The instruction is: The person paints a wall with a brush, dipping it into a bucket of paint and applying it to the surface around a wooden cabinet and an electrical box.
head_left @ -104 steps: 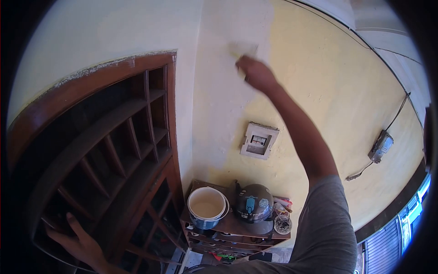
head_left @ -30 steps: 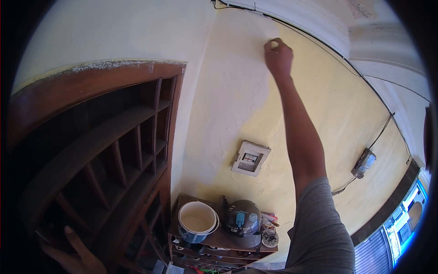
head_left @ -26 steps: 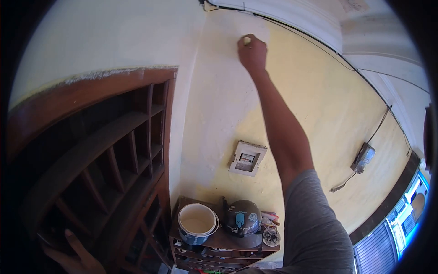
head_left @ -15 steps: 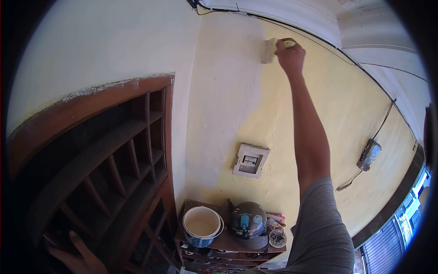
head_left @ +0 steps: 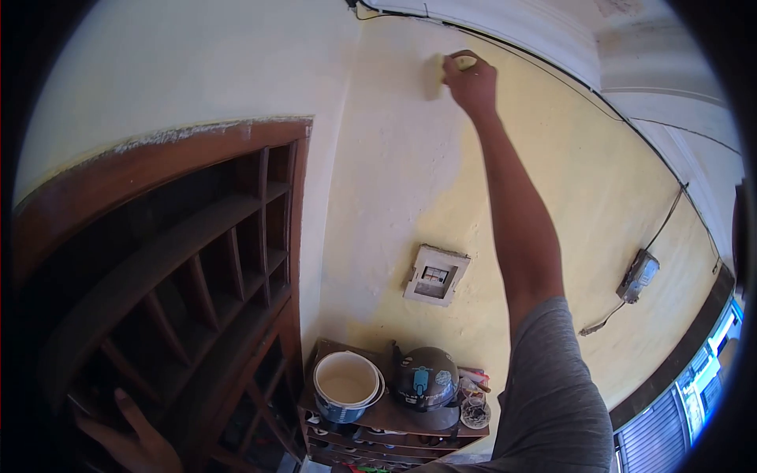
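Note:
High on the wall, my right hand (head_left: 473,83) is closed round the handle of a wide paintbrush (head_left: 434,77). Its bristles lie at the wall (head_left: 398,150), within a band of pale whitish paint that borders the yellow surface. At the lower left, my left hand (head_left: 134,437) is beside the dark wooden lattice frame (head_left: 205,292), thumb and forefinger spread apart; its other fingers fall in shadow. Below the painted area stands a white-rimmed paint bucket (head_left: 347,386) with pale paint inside.
The bucket shares a wooden shoe rack (head_left: 394,426) with a dark helmet (head_left: 426,378) and a glass ashtray (head_left: 475,411). A framed meter box (head_left: 436,275) sits in the wall. Farther right hangs an electrical box (head_left: 639,276), and a black cable (head_left: 544,59) runs below the ceiling.
My right hand and the brush have moved left and slightly up along the wall, farther into the whitish band. The left hand stays at the wooden frame. The view has shifted slightly.

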Demonstrator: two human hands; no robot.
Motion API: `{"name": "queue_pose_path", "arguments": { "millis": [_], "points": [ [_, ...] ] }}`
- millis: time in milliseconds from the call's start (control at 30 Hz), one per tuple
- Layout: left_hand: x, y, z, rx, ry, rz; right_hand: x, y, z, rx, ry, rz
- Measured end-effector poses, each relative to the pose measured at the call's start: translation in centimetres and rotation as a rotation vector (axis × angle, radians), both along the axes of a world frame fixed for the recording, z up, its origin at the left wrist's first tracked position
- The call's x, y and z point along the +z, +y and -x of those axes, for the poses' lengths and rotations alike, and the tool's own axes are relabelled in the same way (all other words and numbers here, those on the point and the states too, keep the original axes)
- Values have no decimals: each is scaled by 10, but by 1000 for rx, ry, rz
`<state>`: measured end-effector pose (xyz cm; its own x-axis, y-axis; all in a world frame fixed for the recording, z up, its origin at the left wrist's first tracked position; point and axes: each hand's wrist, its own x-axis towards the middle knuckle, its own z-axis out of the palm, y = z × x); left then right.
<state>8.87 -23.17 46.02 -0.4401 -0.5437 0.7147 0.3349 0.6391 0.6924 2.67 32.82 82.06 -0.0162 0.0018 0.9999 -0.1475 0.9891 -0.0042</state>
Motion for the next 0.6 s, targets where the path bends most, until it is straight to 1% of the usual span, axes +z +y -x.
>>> {"name": "queue_pose_path", "arguments": {
  "millis": [67, 133, 167, 267, 300, 333, 433, 467, 533, 567, 600],
  "points": [
    [-2, -1, 1, 49, 29, 88, 3, 19, -25, -87, -24, 32],
    [-1, -1, 1, 22, 22, 57, 10, 28, -47, -122, 52, 33],
    [0, -1, 1, -4, 20, 29, 13, 27, -59, -187, 64, 33],
    [0, -1, 1, 20, 12, 38, 20, 17, -72, -239, 95, -43],
    [0, 0, 2, 16, 11, 37, 22, 20, -67, -334, 88, -63],
    [0, 0, 3, 11, 20, 17, 17, 19, -60, -340, 87, -64],
    [3, 2, 0, 14, 8, 14, -3, 11, -31, -284, -75, -38],
    [3, 2, -1, 28, -7, 24, -2, 8, -31, -283, -79, -42],
    [1, 0, 1, 26, 1, 19, 0, -2, -38, 64, -255, 208],
    [-1, -1, 2, 23, 15, 19, 2, -4, -41, 271, -222, 299],
    [-5, -3, 3, 27, 6, 16, 5, -8, -44, 258, -157, 290]
  ]
}}
